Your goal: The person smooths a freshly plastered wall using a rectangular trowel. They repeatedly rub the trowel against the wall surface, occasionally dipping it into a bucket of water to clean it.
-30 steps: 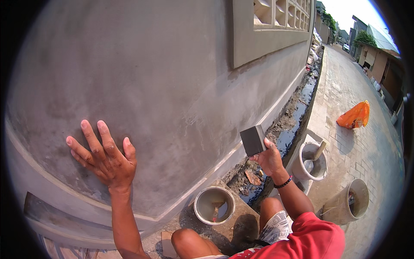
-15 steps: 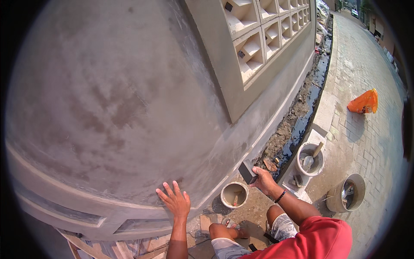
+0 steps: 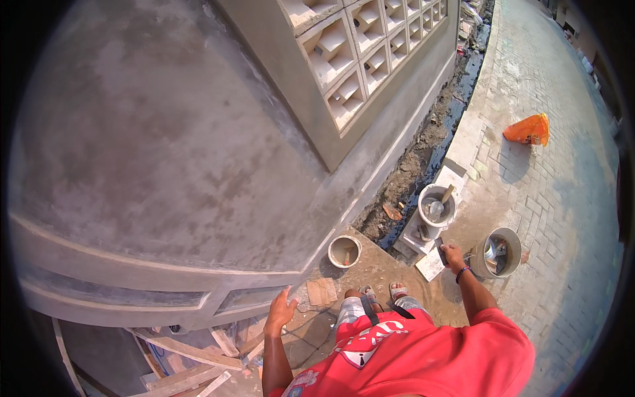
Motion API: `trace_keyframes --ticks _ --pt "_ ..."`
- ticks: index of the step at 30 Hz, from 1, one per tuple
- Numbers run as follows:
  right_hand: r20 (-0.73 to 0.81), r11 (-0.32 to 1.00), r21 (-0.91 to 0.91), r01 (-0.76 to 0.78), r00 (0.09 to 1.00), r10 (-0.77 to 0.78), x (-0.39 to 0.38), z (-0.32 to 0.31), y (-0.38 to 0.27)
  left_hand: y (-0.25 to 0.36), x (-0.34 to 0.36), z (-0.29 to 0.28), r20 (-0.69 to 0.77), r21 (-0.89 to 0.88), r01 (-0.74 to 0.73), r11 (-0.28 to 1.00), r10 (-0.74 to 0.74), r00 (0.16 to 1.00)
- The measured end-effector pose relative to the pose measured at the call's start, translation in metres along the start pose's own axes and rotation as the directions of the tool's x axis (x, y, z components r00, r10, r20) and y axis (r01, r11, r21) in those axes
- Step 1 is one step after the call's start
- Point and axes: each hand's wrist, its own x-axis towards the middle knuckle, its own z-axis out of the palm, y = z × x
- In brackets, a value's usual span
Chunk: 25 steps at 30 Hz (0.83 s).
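Observation:
My left hand [image 3: 282, 312] is raised beside the lower ledge of the wall, its fingers apart and nothing in it; whether it touches the wall I cannot tell. My right hand [image 3: 452, 257] grips a dark rectangular block [image 3: 441, 253], seen nearly edge-on, over the pale slab between two buckets. Just beyond that block stands a white bucket [image 3: 423, 212] with a wooden-handled tool in grey mix. A taller bucket [image 3: 477, 257] with tools inside is right of my hand. The grey plastered wall [image 3: 165, 178] fills the left side, with damp darker patches.
A small pail [image 3: 331, 253] stands at the wall's foot. A muddy drain [image 3: 433, 159] runs along the wall, past pale slabs [image 3: 431, 264]. An orange bag [image 3: 527, 130] sits on the paving. Loose planks [image 3: 182, 354] lie lower left. Square vent blocks [image 3: 344, 98] fill the wall opening.
My left hand has come down off the wall face. My right hand has carried the dark block rightward, away from the wall toward the buckets. The view has shifted, showing more of my shirt.

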Motion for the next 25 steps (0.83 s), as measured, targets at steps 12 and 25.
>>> trace_keyframes --ticks 12,25 --pt "-0.184 0.978 0.147 -0.149 0.967 0.175 -0.111 -0.044 0.129 0.161 0.057 -0.279 -0.829 0.559 0.002 0.829 0.559 0.028" --pt "-0.235 0.95 0.108 -0.292 0.921 0.309 -0.165 -0.057 0.135 0.117 0.124 -0.303 -0.748 0.629 0.339 0.7 0.664 0.018"
